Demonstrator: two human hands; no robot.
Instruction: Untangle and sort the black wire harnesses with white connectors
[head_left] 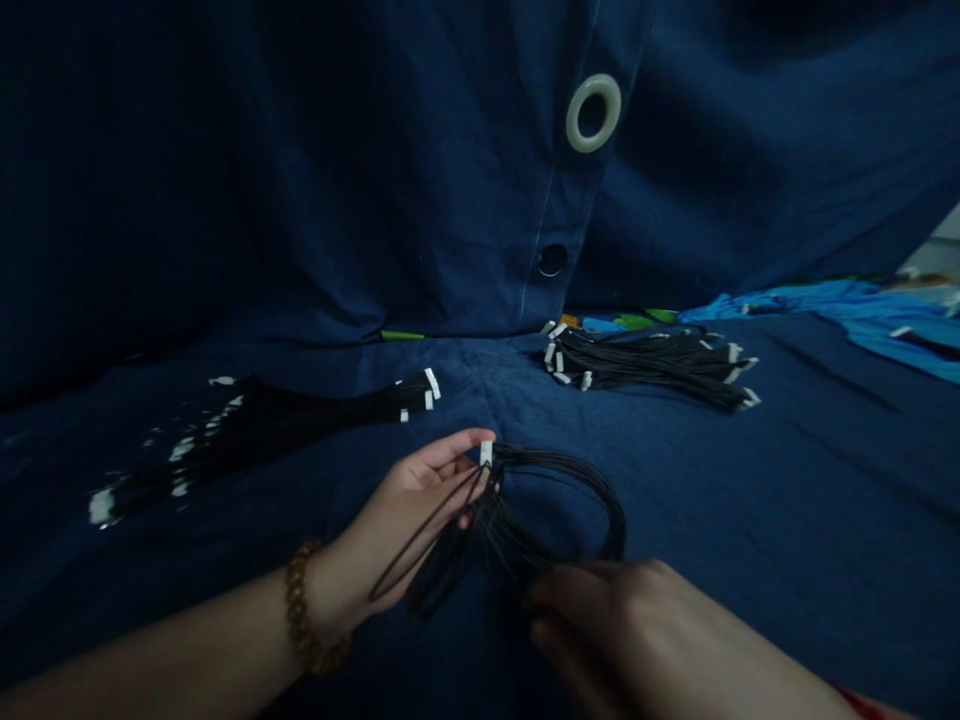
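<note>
A looped bundle of thin black cables (559, 462) with a white connector (487, 453) is between my hands. My left hand (420, 500), with a beaded bracelet at the wrist, pinches the connector end between thumb and fingers. Thin cable loops hang beside its palm. My right hand (607, 610) is blurred at the lower right, fingers curled around the lower part of the cables; the fingertips are hard to make out.
A black cable bundle with white ends (292, 420) lies at the left, another (645, 365) at the back right. Dark blue cloth (795, 500) covers the surface and hangs behind, with a ring eyelet (593, 113). Bright blue fabric (862, 320) lies at the far right.
</note>
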